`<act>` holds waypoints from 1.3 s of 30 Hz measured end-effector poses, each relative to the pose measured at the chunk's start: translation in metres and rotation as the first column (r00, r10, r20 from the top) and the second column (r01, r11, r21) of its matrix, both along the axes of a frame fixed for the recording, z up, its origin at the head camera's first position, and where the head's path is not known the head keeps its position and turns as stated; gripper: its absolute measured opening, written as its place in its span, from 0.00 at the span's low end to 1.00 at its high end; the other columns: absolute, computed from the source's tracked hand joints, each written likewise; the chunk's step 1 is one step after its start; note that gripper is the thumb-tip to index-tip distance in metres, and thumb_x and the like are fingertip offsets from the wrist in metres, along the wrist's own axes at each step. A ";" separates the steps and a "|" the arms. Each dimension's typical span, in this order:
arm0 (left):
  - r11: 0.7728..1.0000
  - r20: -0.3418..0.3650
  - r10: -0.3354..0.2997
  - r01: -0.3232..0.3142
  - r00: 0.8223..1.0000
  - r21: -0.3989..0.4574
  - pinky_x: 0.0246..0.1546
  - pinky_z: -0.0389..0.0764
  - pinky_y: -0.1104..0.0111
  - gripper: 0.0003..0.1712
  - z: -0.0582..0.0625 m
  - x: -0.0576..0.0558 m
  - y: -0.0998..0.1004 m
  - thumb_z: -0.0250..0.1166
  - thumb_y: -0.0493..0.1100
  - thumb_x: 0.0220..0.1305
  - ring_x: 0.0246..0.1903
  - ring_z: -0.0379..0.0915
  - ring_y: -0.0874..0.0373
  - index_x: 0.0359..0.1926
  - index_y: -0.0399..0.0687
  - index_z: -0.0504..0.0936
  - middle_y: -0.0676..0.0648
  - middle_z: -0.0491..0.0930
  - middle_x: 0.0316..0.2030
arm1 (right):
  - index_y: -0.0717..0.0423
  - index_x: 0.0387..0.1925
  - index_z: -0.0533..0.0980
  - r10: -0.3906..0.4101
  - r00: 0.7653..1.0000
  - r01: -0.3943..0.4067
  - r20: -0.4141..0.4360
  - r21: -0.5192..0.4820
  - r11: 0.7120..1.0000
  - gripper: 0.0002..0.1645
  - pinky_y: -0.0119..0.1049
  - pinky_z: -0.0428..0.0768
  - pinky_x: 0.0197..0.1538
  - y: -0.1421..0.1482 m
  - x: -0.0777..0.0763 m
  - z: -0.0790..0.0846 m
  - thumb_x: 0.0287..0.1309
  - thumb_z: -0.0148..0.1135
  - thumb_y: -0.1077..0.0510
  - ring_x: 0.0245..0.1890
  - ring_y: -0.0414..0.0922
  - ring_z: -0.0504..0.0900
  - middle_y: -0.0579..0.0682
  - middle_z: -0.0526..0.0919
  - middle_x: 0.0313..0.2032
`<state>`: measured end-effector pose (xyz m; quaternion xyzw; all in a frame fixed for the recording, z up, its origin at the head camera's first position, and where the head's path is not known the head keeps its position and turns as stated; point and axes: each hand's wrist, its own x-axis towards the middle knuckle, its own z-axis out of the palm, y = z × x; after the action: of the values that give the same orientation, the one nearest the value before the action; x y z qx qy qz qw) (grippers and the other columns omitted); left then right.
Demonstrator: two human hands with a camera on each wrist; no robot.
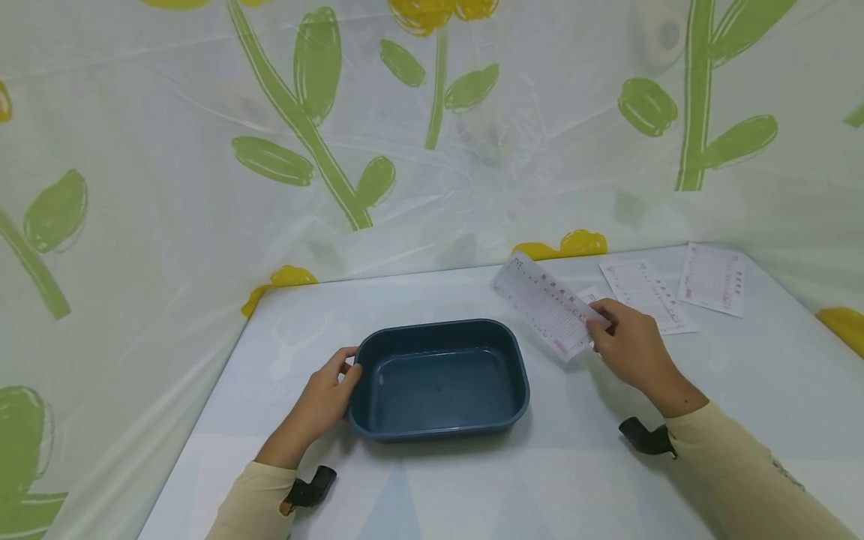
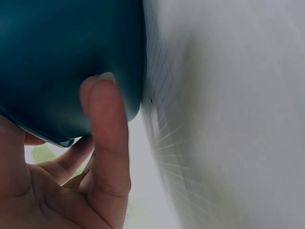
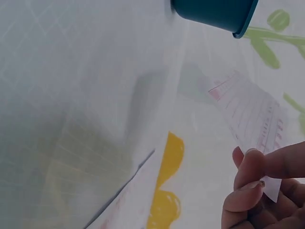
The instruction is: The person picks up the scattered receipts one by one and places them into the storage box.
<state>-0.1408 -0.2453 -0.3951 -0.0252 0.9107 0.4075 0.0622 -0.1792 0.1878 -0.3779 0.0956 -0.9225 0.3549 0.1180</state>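
A dark blue rectangular plastic basin (image 1: 439, 386) stands on the table, its inside bare. My left hand (image 1: 324, 397) grips its left end, thumb at the rim; in the left wrist view a finger (image 2: 108, 124) presses along the outer wall. To the right of the basin, my right hand (image 1: 628, 341) pinches one end of a printed paper slip (image 1: 543, 304) between thumb and fingers. The slip is raised and slants up to the left, near the basin's far right corner. In the right wrist view the slip (image 3: 252, 112) juts out from the fingertips.
Two more printed slips, one (image 1: 648, 296) nearer and one (image 1: 712, 279) farther right, lie at the table's back right; part of another shows behind the held slip. A white curtain (image 1: 169, 187) with green leaves and yellow flowers hangs behind the table (image 1: 324, 495).
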 end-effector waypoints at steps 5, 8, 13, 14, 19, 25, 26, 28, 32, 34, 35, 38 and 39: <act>1.000 0.023 -0.022 0.021 1.000 0.020 0.22 0.83 0.65 0.24 0.000 0.001 0.000 0.46 0.51 0.79 0.31 0.80 0.55 0.69 0.49 0.66 0.37 0.78 0.51 | 0.72 0.50 0.77 -0.018 0.998 0.017 -0.057 -0.028 0.999 0.15 0.30 0.71 0.18 -0.001 0.001 0.001 0.65 0.56 0.67 0.21 0.42 0.77 0.63 0.86 0.33; 0.999 0.027 -0.036 0.035 0.999 0.030 0.22 0.82 0.64 0.24 0.001 0.003 0.000 0.45 0.52 0.80 0.31 0.80 0.54 0.69 0.49 0.66 0.37 0.78 0.51 | 0.71 0.49 0.78 -0.023 0.997 0.020 -0.075 -0.042 0.999 0.13 0.30 0.71 0.18 -0.002 0.002 0.003 0.65 0.57 0.67 0.20 0.42 0.76 0.61 0.85 0.30; 0.997 0.059 -0.053 0.050 0.997 0.057 0.25 0.83 0.62 0.26 -0.001 0.004 -0.002 0.44 0.56 0.80 0.37 0.81 0.51 0.69 0.50 0.66 0.34 0.76 0.58 | 0.69 0.48 0.78 -0.015 0.999 0.012 -0.037 -0.076 0.997 0.13 0.31 0.70 0.17 -0.002 0.005 0.006 0.66 0.57 0.65 0.18 0.40 0.75 0.57 0.84 0.27; 0.997 0.069 -0.052 0.048 0.996 0.063 0.25 0.83 0.62 0.27 -0.002 0.004 -0.002 0.44 0.57 0.79 0.38 0.81 0.51 0.70 0.51 0.66 0.34 0.75 0.60 | 0.68 0.48 0.78 -0.009 1.000 0.007 -0.028 -0.083 0.996 0.12 0.32 0.70 0.17 -0.002 0.005 0.006 0.66 0.57 0.65 0.18 0.39 0.75 0.57 0.84 0.26; 0.993 0.122 -0.057 0.043 0.991 0.114 0.28 0.82 0.62 0.32 -0.003 0.001 -0.006 0.42 0.62 0.78 0.30 0.82 0.51 0.72 0.50 0.63 0.34 0.74 0.61 | 0.67 0.51 0.78 0.011 1.000 -0.009 0.019 -0.107 0.994 0.14 0.32 0.71 0.19 -0.004 0.006 0.009 0.68 0.57 0.63 0.19 0.40 0.76 0.56 0.84 0.27; 0.973 0.178 -0.123 0.083 0.976 0.216 0.33 0.83 0.61 0.34 0.000 0.001 -0.011 0.40 0.62 0.79 0.27 0.82 0.51 0.73 0.46 0.60 0.34 0.75 0.58 | 0.64 0.54 0.77 0.002 0.997 0.007 0.080 -0.105 0.994 0.16 0.32 0.70 0.21 -0.008 0.011 0.016 0.70 0.56 0.60 0.22 0.42 0.76 0.55 0.83 0.28; 0.969 0.185 -0.134 0.089 0.974 0.231 0.34 0.83 0.61 0.34 0.000 0.000 -0.011 0.40 0.62 0.79 0.29 0.83 0.51 0.73 0.46 0.60 0.33 0.74 0.59 | 0.64 0.54 0.77 0.004 0.997 0.004 0.073 -0.109 0.994 0.16 0.32 0.70 0.21 -0.009 0.012 0.017 0.70 0.56 0.59 0.22 0.42 0.76 0.55 0.83 0.28; 0.960 0.196 -0.157 0.103 0.968 0.260 0.35 0.84 0.61 0.34 0.000 0.000 -0.013 0.40 0.61 0.79 0.33 0.84 0.51 0.73 0.45 0.58 0.33 0.72 0.62 | 0.64 0.54 0.77 0.008 0.998 -0.001 0.059 -0.124 0.992 0.16 0.32 0.70 0.22 -0.010 0.013 0.018 0.70 0.55 0.59 0.22 0.42 0.76 0.55 0.83 0.29; 0.949 0.212 -0.182 0.115 0.960 0.293 0.35 0.84 0.60 0.33 0.000 0.000 -0.014 0.39 0.59 0.79 0.37 0.84 0.50 0.74 0.46 0.57 0.33 0.65 0.68 | 0.63 0.54 0.76 0.011 0.998 -0.002 0.061 -0.154 0.988 0.16 0.31 0.73 0.23 -0.013 0.016 0.022 0.72 0.53 0.58 0.23 0.45 0.77 0.57 0.83 0.30; 0.946 0.218 -0.187 0.116 0.958 0.303 0.35 0.84 0.60 0.31 0.000 0.000 -0.015 0.39 0.56 0.79 0.38 0.84 0.50 0.74 0.46 0.57 0.33 0.63 0.69 | 0.63 0.55 0.76 0.011 0.998 -0.001 0.062 -0.161 0.987 0.16 0.31 0.75 0.24 -0.015 0.018 0.023 0.73 0.52 0.58 0.23 0.47 0.77 0.57 0.82 0.30; 0.945 0.220 -0.191 0.118 0.957 0.307 0.35 0.84 0.60 0.31 0.000 -0.001 -0.015 0.39 0.55 0.78 0.38 0.84 0.50 0.74 0.46 0.57 0.32 0.64 0.69 | 0.64 0.55 0.76 0.013 0.998 -0.003 0.059 -0.167 0.986 0.16 0.30 0.75 0.25 -0.016 0.019 0.024 0.73 0.52 0.59 0.24 0.48 0.78 0.57 0.82 0.30; 0.944 0.226 -0.193 0.118 0.955 0.309 0.35 0.83 0.61 0.31 -0.001 -0.001 -0.016 0.40 0.52 0.76 0.38 0.83 0.51 0.74 0.47 0.57 0.32 0.66 0.66 | 0.64 0.55 0.76 0.024 0.999 -0.017 0.034 -0.183 0.983 0.16 0.30 0.76 0.26 -0.019 0.022 0.026 0.72 0.51 0.60 0.23 0.47 0.78 0.56 0.82 0.29; 0.944 0.228 -0.191 0.114 0.955 0.310 0.35 0.83 0.61 0.31 -0.001 -0.001 -0.017 0.40 0.51 0.75 0.38 0.83 0.52 0.74 0.47 0.57 0.32 0.67 0.66 | 0.64 0.55 0.76 0.028 0.999 -0.023 0.025 -0.188 0.982 0.16 0.30 0.77 0.27 -0.020 0.024 0.026 0.72 0.51 0.61 0.23 0.46 0.78 0.56 0.82 0.28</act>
<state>-0.1420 -0.2619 -0.3960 0.0032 0.8236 0.5256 0.2133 -0.1555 0.1678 -0.3519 0.0908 -0.8852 0.4431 0.1090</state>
